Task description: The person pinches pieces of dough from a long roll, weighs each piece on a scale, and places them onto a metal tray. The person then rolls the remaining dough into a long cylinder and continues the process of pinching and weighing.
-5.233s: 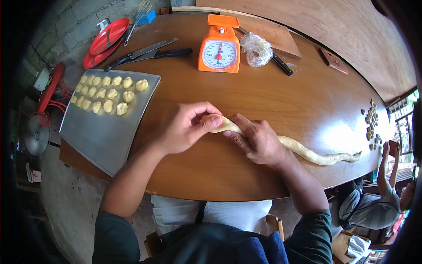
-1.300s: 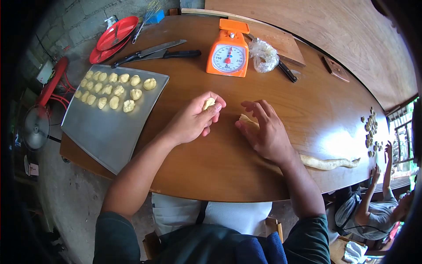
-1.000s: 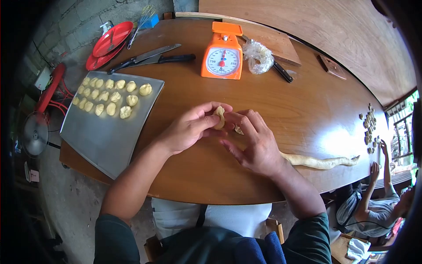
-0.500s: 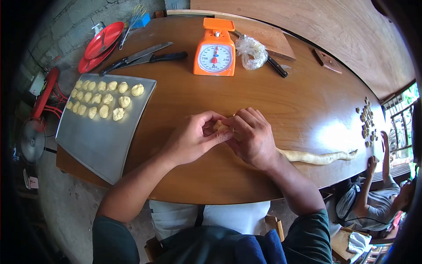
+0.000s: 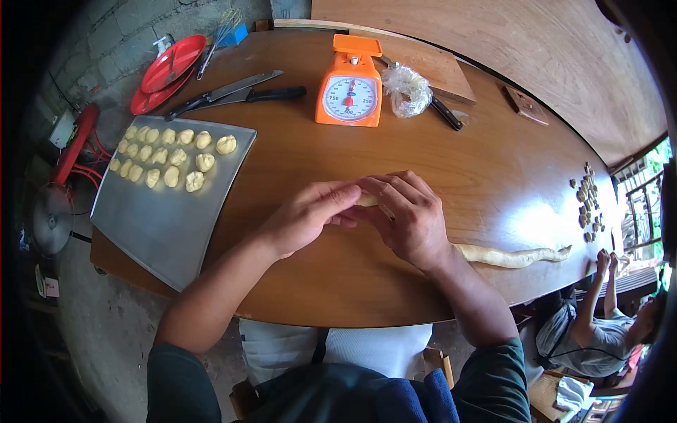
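Note:
Over the middle of the wooden table, my left hand (image 5: 315,211) and my right hand (image 5: 404,211) meet around a small piece of pale dough (image 5: 367,200). The fingers of both are closed on it and hide most of it. Just right of my right wrist lies a long rope of dough (image 5: 515,256), its left end hidden behind the wrist. To the left, a metal tray (image 5: 166,225) carries several dough balls (image 5: 171,176) in rows on its far half.
An orange kitchen scale (image 5: 349,92) stands at the back, beside a crumpled plastic bag (image 5: 407,92) and a knife (image 5: 446,114). More knives (image 5: 240,92) and red plates (image 5: 173,65) lie back left. Small dark pieces (image 5: 587,201) sit far right, near another person (image 5: 589,338).
My fingers have shifted around the dough, covering it differently. The other person's hands have come together at the table edge. The whole view has shifted slightly.

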Demonstrator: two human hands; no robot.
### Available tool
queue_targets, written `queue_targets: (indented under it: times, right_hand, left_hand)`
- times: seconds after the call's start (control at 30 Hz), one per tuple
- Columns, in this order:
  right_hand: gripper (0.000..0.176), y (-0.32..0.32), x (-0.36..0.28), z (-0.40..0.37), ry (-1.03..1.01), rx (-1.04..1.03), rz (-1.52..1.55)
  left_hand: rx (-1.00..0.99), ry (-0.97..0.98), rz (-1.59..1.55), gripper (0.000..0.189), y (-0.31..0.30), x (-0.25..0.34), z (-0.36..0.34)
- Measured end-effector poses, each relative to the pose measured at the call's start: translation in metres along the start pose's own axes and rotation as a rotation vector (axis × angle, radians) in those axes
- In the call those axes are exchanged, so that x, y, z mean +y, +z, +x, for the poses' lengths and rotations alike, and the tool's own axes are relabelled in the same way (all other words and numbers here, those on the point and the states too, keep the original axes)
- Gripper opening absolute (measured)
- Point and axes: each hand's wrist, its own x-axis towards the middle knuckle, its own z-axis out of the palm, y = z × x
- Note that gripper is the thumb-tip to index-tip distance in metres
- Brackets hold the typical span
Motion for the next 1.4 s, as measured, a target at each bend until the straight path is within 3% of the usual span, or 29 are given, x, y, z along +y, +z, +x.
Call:
queue_targets:
  times: [0.1, 0.33, 0.4, 0.5, 0.57, 0.63, 0.7, 0.9, 1.03, 1.1, 1.2, 1.3, 1.4]
  right_hand:
    - [0.052, 0.0, 0.002, -0.002, -0.016, 0.035, 0.02]
    - [0.067, 0.008, -0.01, 0.006, -0.023, 0.084, 0.139]
    - [0.062, 0.008, -0.005, 0.004, -0.023, 0.05, 0.114]
    - [0.055, -0.001, -0.003, 0.003, -0.053, 0.036, 0.05]
    - [0.05, -0.007, 0.001, -0.001, -0.038, 0.021, 0.05]
    - [0.046, -0.008, 0.002, -0.005, -0.016, 0.003, 0.049]
    - [0.043, -0.006, 0.002, -0.006, 0.049, 0.029, 0.213]
    - [0.051, -0.004, -0.005, 0.002, 0.0, 0.022, 0.274]
    - [0.051, -0.002, -0.007, 0.003, 0.021, 0.066, 0.291]
    - [0.048, -0.002, -0.007, 0.0, 0.105, 0.094, 0.289]
    - [0.04, -0.005, -0.004, 0.001, 0.039, 0.097, 0.239]
    - [0.038, -0.009, -0.002, 0.0, 0.057, 0.11, 0.236]
    - [0.035, -0.007, 0.01, -0.002, 0.019, 0.162, 0.229]
  left_hand:
    - [0.008, -0.035, 0.08, 0.049, 0.002, 0.002, 0.0]
    - [-0.015, 0.142, 0.15, 0.046, -0.01, -0.005, 0.005]
    - [0.028, 0.151, 0.23, 0.044, -0.009, -0.001, 0.004]
    - [0.01, 0.064, 0.15, 0.042, -0.001, 0.004, 0.0]
    - [0.078, 0.057, -0.084, 0.042, 0.015, 0.01, -0.004]
    - [0.034, 0.013, -0.058, 0.044, 0.009, 0.006, -0.002]
    - [-0.007, -0.033, -0.035, 0.045, 0.004, 0.001, -0.001]
    - [-0.044, 0.021, 0.097, 0.042, -0.01, -0.003, 0.003]
    - [0.066, 0.117, 0.091, 0.04, -0.01, -0.003, 0.004]
    - [0.089, 0.151, 0.085, 0.04, -0.012, -0.008, 0.005]
    - [0.1, 0.186, 0.152, 0.04, -0.007, -0.01, 0.004]
    - [0.061, 0.182, 0.085, 0.048, 0.003, -0.001, 0.003]
    - [0.052, 0.025, 0.009, 0.057, 0.005, 0.013, 0.001]
